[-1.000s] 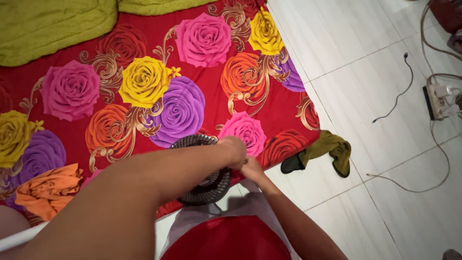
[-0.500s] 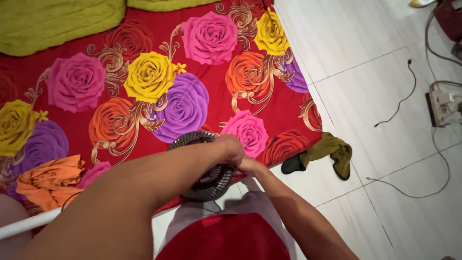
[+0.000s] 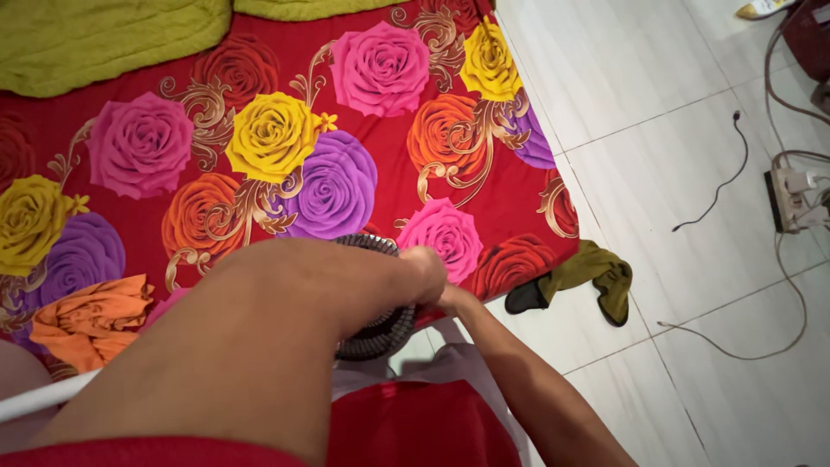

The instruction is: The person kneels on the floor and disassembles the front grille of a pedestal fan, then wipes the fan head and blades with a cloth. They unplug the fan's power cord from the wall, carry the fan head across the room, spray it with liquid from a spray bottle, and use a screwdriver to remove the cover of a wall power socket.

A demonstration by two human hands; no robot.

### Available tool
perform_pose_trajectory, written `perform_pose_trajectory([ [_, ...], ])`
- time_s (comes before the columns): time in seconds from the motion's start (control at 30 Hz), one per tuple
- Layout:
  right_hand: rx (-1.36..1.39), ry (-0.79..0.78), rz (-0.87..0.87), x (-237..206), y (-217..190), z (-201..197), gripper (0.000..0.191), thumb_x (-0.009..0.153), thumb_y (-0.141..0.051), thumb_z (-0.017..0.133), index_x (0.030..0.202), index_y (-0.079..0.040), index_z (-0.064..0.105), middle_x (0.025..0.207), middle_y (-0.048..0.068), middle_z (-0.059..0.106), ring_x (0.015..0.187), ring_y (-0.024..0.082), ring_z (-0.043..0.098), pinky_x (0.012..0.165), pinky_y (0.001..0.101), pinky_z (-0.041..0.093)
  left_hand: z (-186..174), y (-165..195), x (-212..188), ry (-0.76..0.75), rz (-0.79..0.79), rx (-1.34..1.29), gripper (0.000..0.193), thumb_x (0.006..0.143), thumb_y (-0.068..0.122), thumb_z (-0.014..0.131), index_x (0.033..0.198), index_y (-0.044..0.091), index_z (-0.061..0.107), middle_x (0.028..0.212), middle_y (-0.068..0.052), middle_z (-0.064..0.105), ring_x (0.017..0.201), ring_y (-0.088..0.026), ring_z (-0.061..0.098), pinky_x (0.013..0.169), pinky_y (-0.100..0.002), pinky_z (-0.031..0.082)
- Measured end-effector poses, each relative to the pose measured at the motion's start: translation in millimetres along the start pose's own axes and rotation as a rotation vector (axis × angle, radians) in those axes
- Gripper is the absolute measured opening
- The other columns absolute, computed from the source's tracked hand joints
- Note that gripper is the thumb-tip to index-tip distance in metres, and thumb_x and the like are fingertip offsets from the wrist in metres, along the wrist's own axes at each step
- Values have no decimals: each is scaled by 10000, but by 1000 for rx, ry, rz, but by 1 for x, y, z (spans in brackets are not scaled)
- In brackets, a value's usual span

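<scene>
both hands [image 3: 437, 285] meet at the dark ribbed ring [image 3: 376, 333], fingers clenched on it (forearms converging).

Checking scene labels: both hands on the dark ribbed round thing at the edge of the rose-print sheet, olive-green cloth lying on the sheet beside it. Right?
Not quite. The olive-green cloth lies on the white tiled floor, off the sheet's corner, as the head view shows. The rest holds: left hand and right hand meet at the dark ribbed round thing at the rose-print sheet's edge.
</scene>
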State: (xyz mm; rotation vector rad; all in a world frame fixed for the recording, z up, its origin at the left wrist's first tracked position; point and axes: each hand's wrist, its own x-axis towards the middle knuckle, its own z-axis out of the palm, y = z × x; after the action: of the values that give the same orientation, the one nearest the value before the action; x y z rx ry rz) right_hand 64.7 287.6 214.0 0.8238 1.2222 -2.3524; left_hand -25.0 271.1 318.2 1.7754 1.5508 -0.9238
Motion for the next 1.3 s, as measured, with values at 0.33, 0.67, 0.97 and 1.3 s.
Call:
perform_pose_trajectory([
  [0.33, -100, 39, -105, -9, -8, 8, 435, 902, -188, 611, 1328, -103, 579, 1159, 59, 673, 999, 184, 618, 818, 318, 499, -14, -55, -21, -273, -74, -988, 339, 810, 246, 795, 1132, 140, 789, 1092, -51, 770, 957, -254, 754, 698, -482, 595],
  [0.67, -149, 32, -144, -12, 15, 2, 505, 876, -167, 610, 1371, -82, 556, 1229, 88, 666, 1080, 214, 613, 889, 335, 496, 7, 22, -20, 92, -6, -279, 274, 810, 221, 787, 1077, 159, 796, 1027, -28, 771, 886, -260, 758, 620, -492, 577],
  [0.97, -206, 58, -184, -19, 16, -2, 568, 853, -149, 609, 1410, -62, 536, 1293, 115, 659, 1152, 240, 608, 953, 350, 494, 22, 38, -14, 182, 19, 29, 221, 810, 198, 780, 1028, 176, 804, 969, -8, 772, 821, -265, 761, 550, -501, 560],
  [1.3, -394, 41, -259, -13, 6, -5, 639, 827, -128, 607, 1453, -41, 513, 1364, 145, 651, 1233, 270, 603, 1025, 366, 491, -57, 4, -127, 445, -121, -308, 209, 872, 279, 740, 1006, 147, 830, 960, -111, 798, 891, -271, 776, 700, -438, 607],
])
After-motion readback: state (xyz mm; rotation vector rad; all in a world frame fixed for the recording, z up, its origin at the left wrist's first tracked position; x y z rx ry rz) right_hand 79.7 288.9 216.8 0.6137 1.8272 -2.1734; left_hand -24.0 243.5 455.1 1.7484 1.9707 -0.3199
